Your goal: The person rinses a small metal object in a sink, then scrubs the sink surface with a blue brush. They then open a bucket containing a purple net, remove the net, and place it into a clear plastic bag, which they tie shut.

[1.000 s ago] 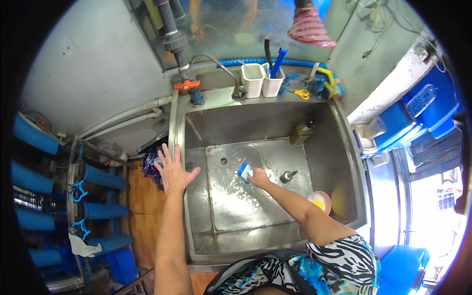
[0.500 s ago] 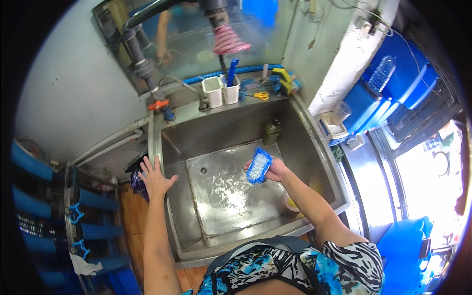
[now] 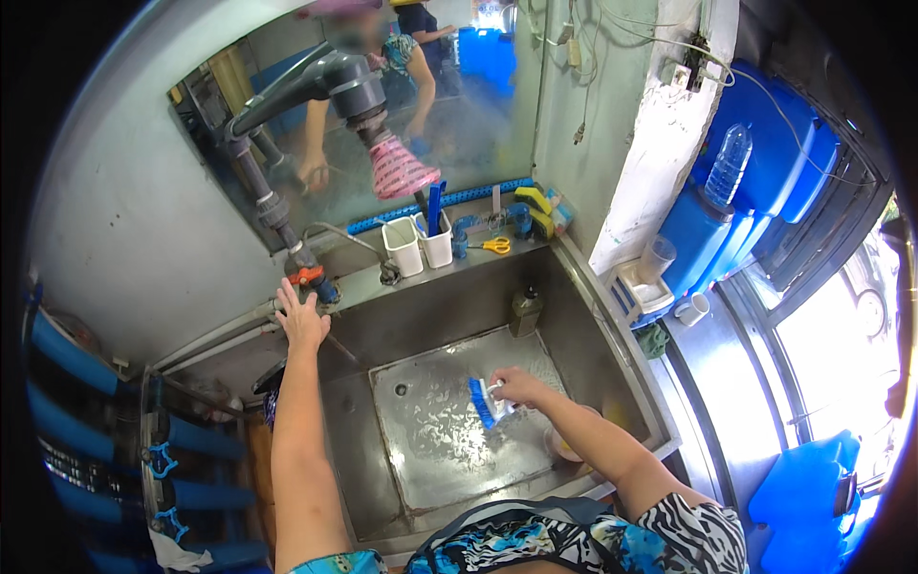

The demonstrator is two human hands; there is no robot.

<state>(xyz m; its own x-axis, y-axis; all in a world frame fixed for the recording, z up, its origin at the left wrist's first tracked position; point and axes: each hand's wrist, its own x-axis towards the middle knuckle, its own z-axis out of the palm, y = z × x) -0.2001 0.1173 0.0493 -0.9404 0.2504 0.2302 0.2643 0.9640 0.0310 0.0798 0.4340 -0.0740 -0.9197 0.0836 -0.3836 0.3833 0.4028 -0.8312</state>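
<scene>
Gripping a blue-bristled scrub brush (image 3: 481, 404) by its white handle, the R hand (image 3: 519, 386) is clamping its fingers round it, bristles facing L. The brush is hanging over the wet floor of the stainless sink (image 3: 421, 330), a bit R of cntr; can't tell if the bristles are touching metal. L hand (image 3: 304, 320) is hovering right by the orange valve handle (image 3: 306, 275) at the sink's back-L corner, fingers spreading apart; can't tell if the tips are touching it.

In the sink, an olive bottle (image 3: 525, 313) w/ dark cap is standing upright near the back wall, R side. A round drain hole (image 3: 401, 389) is showing toward the L. A pinkish bowl (image 3: 555, 442) is sitting partly hidden behind the R forearm.

On the back ledge, a white container (image 3: 403, 249) is standing just beside a 2nd one (image 3: 438, 251), the latter holding a blue-handled tool (image 3: 434, 209). Yellow-handled scissors (image 3: 496, 246) are lying to their R, w/ a yellow-and-dark sponge (image 3: 534, 206) near the corner. A pink striped cloth (image 3: 400, 170) is covering the end of the grey overhead pipe (image 3: 335, 81), hanging in front of a mirror (image 3: 478, 115) that's reflecting the person's arms.

Off R, a clear plastic bottle (image 3: 731, 165) is standing on a blue jug (image 3: 703, 225).
</scene>
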